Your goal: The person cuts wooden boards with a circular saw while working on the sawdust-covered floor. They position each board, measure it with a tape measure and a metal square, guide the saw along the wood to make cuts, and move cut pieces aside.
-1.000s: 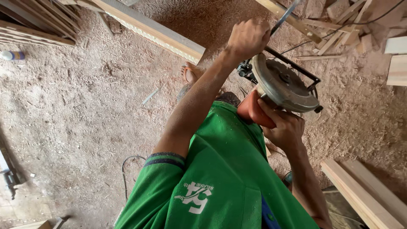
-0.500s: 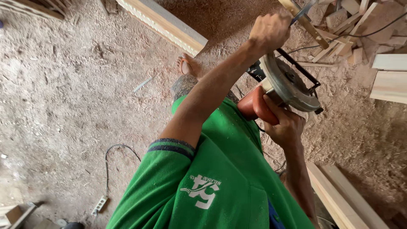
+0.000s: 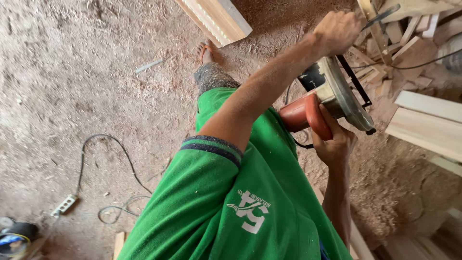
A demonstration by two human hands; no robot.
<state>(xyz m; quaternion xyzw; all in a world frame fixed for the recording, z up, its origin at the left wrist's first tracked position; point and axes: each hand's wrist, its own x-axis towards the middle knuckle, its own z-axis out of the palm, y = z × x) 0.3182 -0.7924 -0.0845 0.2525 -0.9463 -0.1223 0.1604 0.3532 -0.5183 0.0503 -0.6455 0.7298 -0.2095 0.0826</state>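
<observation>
the circular saw is held off the ground in front of the body, over the sawdust floor, with its round blade guard tilted outward and its red motor housing turned back toward the person. the right hand cups that red housing from below, grip closed around it, so it bears the weight of the tool. the left hand is raised above the saw in a closed fist; a dark thin tool or handle sticks out past it, but whether the fist grips that or a part of the saw's top is not clear. holding it with one hand under and one over would keep the heavy tool steady and the blade side away from the green shirt. pale planks lie just to the right, offcuts are heaped beyond the saw, and a power strip with its cable lies well apart on the left.
</observation>
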